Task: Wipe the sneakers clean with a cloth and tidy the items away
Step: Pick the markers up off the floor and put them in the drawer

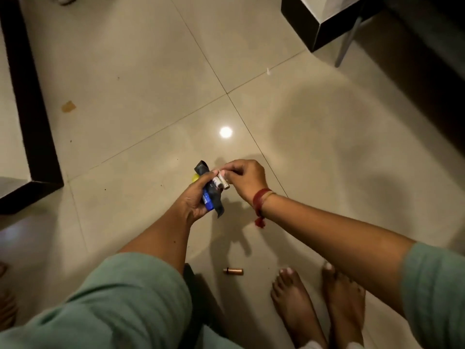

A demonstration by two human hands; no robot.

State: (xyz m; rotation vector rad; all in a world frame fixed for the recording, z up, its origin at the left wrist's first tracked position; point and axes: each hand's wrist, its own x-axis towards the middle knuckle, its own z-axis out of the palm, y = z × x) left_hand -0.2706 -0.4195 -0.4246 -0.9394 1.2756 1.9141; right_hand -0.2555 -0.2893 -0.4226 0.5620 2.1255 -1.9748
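Beige glossy floor tiles fill the view, with a round lamp reflection near the centre. Just below it, toward 6 o'clock, the left hand grips a bundle: a dark cloth, a blue container, something yellow and small white cylinders. The right hand, with a red thread band on its wrist, pinches the top of one white cylinder, touching the bundle. Lower at 6 o'clock a copper-coloured cylinder lies on the tiles, near bare feet at 5 o'clock. A dark furniture frame stands at 9 o'clock and a dark cabinet at 1 o'clock.
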